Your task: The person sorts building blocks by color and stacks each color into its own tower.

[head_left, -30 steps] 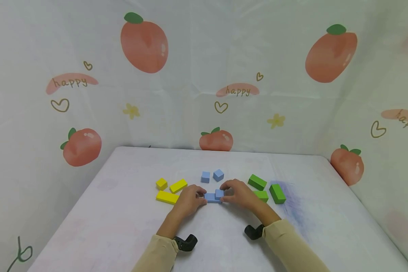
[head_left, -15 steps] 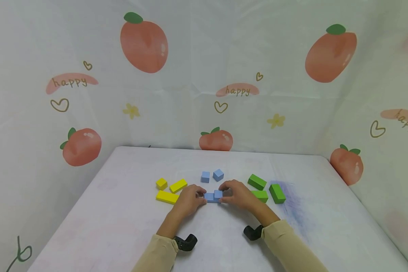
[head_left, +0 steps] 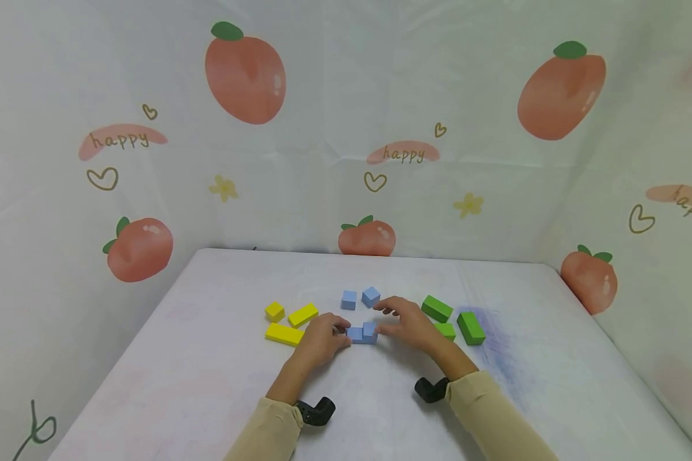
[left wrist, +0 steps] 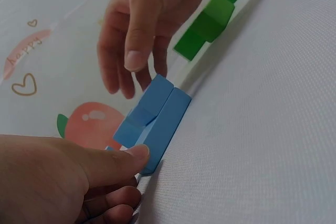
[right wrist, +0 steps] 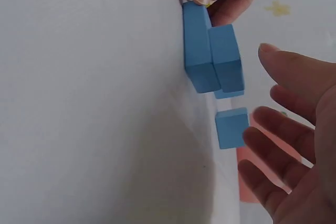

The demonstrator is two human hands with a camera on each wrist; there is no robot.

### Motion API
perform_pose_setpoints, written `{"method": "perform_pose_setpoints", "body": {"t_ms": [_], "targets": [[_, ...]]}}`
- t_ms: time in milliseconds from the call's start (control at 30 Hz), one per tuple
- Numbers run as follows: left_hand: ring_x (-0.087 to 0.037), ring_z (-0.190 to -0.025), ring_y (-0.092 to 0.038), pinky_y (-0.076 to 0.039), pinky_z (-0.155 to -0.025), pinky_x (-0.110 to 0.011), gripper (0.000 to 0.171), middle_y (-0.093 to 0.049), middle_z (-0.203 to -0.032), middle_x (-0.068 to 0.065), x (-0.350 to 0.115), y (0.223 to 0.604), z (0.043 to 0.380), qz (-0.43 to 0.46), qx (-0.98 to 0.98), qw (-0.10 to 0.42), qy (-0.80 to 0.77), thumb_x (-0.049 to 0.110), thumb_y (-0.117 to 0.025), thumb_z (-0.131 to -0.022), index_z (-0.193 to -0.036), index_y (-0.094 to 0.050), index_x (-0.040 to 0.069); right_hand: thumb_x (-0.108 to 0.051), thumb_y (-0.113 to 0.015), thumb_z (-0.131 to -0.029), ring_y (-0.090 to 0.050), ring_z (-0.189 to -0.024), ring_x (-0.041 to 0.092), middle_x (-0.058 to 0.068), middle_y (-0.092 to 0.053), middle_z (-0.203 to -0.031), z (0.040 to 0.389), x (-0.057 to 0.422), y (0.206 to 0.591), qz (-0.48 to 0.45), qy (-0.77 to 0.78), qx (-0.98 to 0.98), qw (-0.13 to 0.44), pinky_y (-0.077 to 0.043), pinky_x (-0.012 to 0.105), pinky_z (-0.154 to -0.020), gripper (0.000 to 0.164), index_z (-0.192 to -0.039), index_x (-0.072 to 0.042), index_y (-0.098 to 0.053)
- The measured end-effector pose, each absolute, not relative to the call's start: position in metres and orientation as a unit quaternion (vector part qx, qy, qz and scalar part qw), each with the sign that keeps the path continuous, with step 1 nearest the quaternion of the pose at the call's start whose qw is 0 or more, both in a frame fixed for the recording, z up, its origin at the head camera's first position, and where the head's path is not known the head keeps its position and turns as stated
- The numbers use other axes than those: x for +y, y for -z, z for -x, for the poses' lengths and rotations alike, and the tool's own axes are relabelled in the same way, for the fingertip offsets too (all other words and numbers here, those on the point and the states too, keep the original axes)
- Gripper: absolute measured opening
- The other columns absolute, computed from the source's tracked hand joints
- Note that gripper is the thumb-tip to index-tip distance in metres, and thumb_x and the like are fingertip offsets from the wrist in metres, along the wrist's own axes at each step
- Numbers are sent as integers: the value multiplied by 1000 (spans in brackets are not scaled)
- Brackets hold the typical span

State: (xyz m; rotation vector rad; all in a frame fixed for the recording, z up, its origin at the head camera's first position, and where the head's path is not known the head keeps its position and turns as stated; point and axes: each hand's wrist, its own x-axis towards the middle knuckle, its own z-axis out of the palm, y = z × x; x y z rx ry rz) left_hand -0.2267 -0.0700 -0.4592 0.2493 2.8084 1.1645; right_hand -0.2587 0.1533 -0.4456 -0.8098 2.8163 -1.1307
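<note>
A long blue block lies on the white table, with a smaller blue block sitting on its right end. My left hand pinches the long block's left end, its thumb on the near side in the left wrist view. Just right of the stack, my right hand is spread with fingers apart and nothing in it; the right wrist view shows a gap between its thumb and the small block. Two blue cubes, one left and one right, rest behind the stack.
To the left lie a yellow cube, a short yellow block and a long yellow block. Green blocks lie to the right: one at the back, one outermost, one partly behind my right hand. A printed curtain hangs behind the table.
The small blue block shifted slightly left on the long one, then my right hand let go of it, its fingers rising and spreading. My left hand stays in place.
</note>
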Motion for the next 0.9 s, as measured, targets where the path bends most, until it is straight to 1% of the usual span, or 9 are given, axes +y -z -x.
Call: {"method": "perform_pose_setpoints", "body": {"t_ms": [100,267,467,767,900], "targets": [[-17,-84,-54,-49,-80,-33,28,-61,-96,1,-70,459,226,-85,920,43,-380,14,-76,-85,-112,-70,10,-14,-78,-84,-59,-107,25,5,-62,-120,262,152,443,256,374,891,-22,-49,44,-90,42,-122,-6,-63],[-16,-84,-54,-50,-80,-33,28,-62,-96,1,-71,458,226,-89,920,39,-380,14,-76,-85,-112,-70,9,-14,-77,-84,-58,-107,26,8,-62,-120,270,148,441,238,384,891,-40,-50,43,-89,43,-123,-5,-62],[-16,-84,-54,-49,-80,-33,28,-62,-96,1,-70,459,226,-91,919,40,-381,14,-75,-86,-112,-70,10,-15,-77,-84,-59,-107,24,5,-61,-120,283,143,440,191,408,892,-34,-50,40,-89,41,-123,-11,-63],[-16,-83,-54,-50,-79,-33,27,-62,-95,1,-71,459,225,-95,919,39,-382,14,-75,-86,-112,-70,9,-14,-77,-84,-60,-106,26,7,-61,-121,300,138,443,172,427,887,-34,-51,40,-88,42,-123,-8,-63],[-16,-83,-54,-50,-79,-33,27,-62,-96,1,-71,458,225,-95,918,40,-384,14,-75,-86,-112,-70,9,-15,-76,-85,-60,-107,27,10,-61,-123,306,137,445,169,436,884,-18,-50,43,-88,43,-125,-7,-62]]}}
